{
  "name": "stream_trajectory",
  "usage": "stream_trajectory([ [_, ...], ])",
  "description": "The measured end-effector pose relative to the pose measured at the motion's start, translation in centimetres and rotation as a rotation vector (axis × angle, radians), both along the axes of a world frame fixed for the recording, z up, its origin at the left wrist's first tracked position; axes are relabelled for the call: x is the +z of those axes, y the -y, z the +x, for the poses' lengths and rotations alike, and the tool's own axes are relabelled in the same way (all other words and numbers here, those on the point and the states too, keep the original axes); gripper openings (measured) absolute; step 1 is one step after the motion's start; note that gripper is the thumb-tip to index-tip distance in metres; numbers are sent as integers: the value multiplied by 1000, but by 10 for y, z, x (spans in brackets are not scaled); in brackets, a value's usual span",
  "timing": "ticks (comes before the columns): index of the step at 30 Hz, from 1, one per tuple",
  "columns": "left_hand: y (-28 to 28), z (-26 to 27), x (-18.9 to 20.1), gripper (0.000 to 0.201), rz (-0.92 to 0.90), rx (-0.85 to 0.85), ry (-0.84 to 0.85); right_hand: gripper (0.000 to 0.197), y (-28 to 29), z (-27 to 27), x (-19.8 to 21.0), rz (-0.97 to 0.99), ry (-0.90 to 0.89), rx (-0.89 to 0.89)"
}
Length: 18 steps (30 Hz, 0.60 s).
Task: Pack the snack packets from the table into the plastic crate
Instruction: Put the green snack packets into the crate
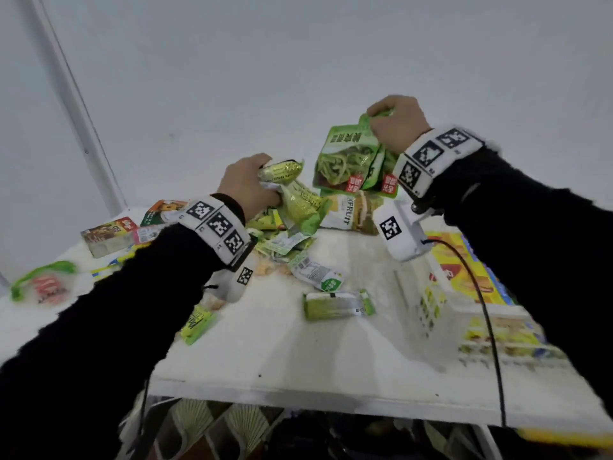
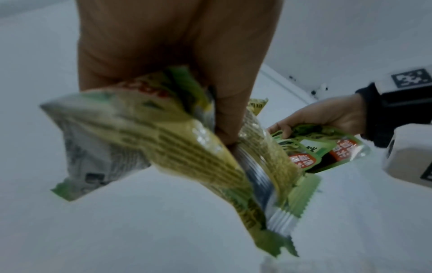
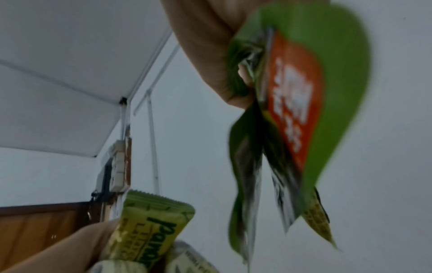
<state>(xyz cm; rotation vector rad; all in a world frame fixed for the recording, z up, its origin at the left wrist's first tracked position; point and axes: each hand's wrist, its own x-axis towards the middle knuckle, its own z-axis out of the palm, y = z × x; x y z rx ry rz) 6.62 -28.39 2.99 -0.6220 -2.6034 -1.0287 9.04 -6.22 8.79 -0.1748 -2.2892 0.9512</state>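
Note:
My left hand [image 1: 252, 184] grips a bunch of yellow-green snack packets [image 1: 298, 200] above the pile at the table's middle; in the left wrist view the fingers [image 2: 224, 103] curl round these packets [image 2: 177, 147]. My right hand [image 1: 394, 122] is raised higher and to the right, pinching the tops of green packets with red labels [image 1: 348, 157], which hang down; the right wrist view shows them [image 3: 304, 103] close up. The white plastic crate [image 1: 428, 293] stands on the table's right side with yellow packets inside, below my right forearm.
Loose packets lie on the white table [image 1: 282, 353]: a green bar [image 1: 338, 303], a white-green packet [image 1: 318, 270], a lime packet [image 1: 199, 322] and several at the left edge [image 1: 109, 237]. A white packet marked KFRUIT [image 1: 351, 214] leans at the back. A grey wall rises behind.

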Motion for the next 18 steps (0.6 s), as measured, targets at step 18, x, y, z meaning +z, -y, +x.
stream_trajectory([
  [18, -256, 72, 31, 37, -196, -337, 11, 29, -225, 113, -12, 207, 154, -89],
])
